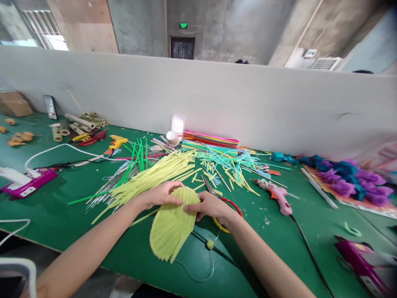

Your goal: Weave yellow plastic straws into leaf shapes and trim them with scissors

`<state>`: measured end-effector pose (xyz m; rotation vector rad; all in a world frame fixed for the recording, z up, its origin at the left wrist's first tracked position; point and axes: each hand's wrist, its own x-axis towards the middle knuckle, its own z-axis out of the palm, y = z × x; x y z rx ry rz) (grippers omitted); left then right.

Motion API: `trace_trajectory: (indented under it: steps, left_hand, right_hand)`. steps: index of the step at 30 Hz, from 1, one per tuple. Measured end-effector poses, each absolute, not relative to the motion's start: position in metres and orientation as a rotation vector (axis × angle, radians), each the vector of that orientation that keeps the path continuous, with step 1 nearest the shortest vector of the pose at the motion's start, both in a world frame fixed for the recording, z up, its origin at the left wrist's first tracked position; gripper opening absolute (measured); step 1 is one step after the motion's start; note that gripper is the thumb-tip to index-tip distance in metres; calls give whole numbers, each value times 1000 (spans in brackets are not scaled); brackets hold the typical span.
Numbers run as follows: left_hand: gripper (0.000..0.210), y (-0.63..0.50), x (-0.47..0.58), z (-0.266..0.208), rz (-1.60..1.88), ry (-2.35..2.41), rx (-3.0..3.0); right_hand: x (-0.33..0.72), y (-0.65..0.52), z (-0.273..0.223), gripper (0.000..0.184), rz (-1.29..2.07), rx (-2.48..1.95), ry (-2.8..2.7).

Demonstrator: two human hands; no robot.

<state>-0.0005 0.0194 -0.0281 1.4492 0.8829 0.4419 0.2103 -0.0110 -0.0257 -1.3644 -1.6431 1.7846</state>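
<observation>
A rounded, fan-shaped piece of yellow pipe cleaners (170, 231), laid side by side, is held just above the table between both hands. My left hand (161, 194) grips its upper left edge, thumb lying across the front. On the upper right edge, my right hand (208, 205) pinches it, thumb on the front and fingers partly behind. Scissors (237, 207) with red and yellow handles lie beyond my right hand, partly hidden by it. Below the piece, a clear thin loop and a dark rod with a small yellow ball (210, 244) rest on the table.
Loose yellow pipe cleaners (155, 174) heap behind my hands. A pink glue gun (279, 196) lies right, a yellow one (117, 142) back left. Purple power strips (31, 184) sit at both sides. Bamboo pieces (80, 122) and purple flowers (343, 188) stand farther out, before a grey partition (248, 99).
</observation>
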Motion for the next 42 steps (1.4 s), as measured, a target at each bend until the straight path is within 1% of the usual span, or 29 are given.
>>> trace_trajectory:
  steps: [7,12,24,31,37,42]
  left_hand:
    - [58,21,-3,-28,427,870,1400]
    - [61,20,-2,-28,448,871,1411]
    - [46,16,4,-22,461,808,1486]
    - [51,18,2,-26,453,841,1435]
    - [50,17,3,-25,459,787,1448]
    - [56,18,3,-26,479,824,1451]
  right_hand:
    - [212,-11,-29,33,1789,-1324,-1641]
    - [211,-12,-28,34,1791,-1335,-1630]
    - [211,-12,-26,32,1770,-1338,-1661]
    - [211,-11,-28,34,1790,-1320,-1642]
    - [213,-11,-26,36,1808,-1289,-1662]
    - [211,-12,-24,39,1806,-1324,-1653]
